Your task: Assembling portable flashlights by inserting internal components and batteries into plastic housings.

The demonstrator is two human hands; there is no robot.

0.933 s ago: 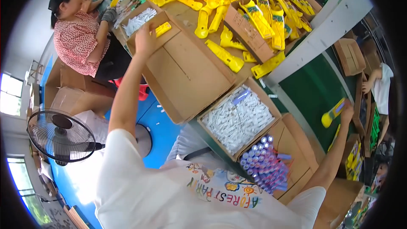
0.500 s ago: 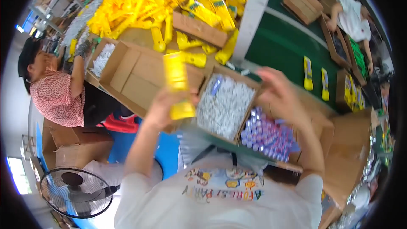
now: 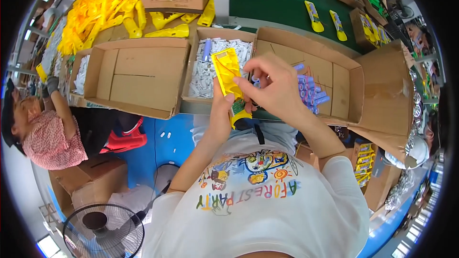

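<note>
My left hand (image 3: 221, 114) is closed round a long yellow plastic casing (image 3: 226, 65), tilted, with its hollow ribbed side up and a green label lower down. Over the casing, my right hand (image 3: 275, 83) bends its thumb and forefinger into a pinch at the cavity; what they hold, if anything, I cannot make out. Behind the casing stands a carton (image 3: 187, 83) of small white parts (image 3: 201, 77), with one purple cylindrical battery (image 3: 207, 50) lying on them. Just right of my right hand, several purple batteries (image 3: 311, 93) lie bunched in a wide carton (image 3: 330, 50).
An open carton (image 3: 143, 69) stands left of the white parts. Yellow casings (image 3: 103, 9) are heaped at the back left. Two yellow pieces (image 3: 313, 16) rest on the green surface (image 3: 267, 0). A person (image 3: 52, 136) works at the left; a fan (image 3: 103, 229) stands nearby.
My left hand has brought the yellow casing closer to my body and turned its hollow side up. My right hand has come in from the right to the casing. The view has shifted.
</note>
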